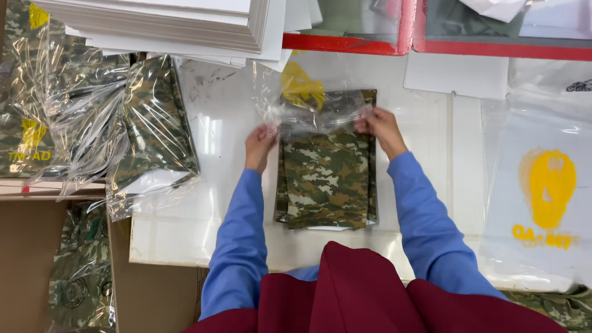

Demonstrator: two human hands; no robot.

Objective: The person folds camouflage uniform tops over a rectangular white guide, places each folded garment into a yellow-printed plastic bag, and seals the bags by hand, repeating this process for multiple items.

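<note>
Both blue sleeves come up from the bottom, over my dark red apron, so that's me. Folded green-and-tan camouflage cloth [327,179] lies flat on the white tabletop [216,142] right between my arms, its near half bare. Its far end sits inside the mouth of a clear plastic bag with a yellow print [308,102]. My left hand [259,145] pinches the bag's left edge, my right hand [381,126] pinches the right edge, fingers closed on the film at the cloth's far corners. So I'd say it's barely started: most of the cloth is not covered yet. Further left, bagged camouflage pieces [123,123] pile up; a stack of white card sheets [185,21] and red-rimmed trays [394,37] sit beyond.
</note>
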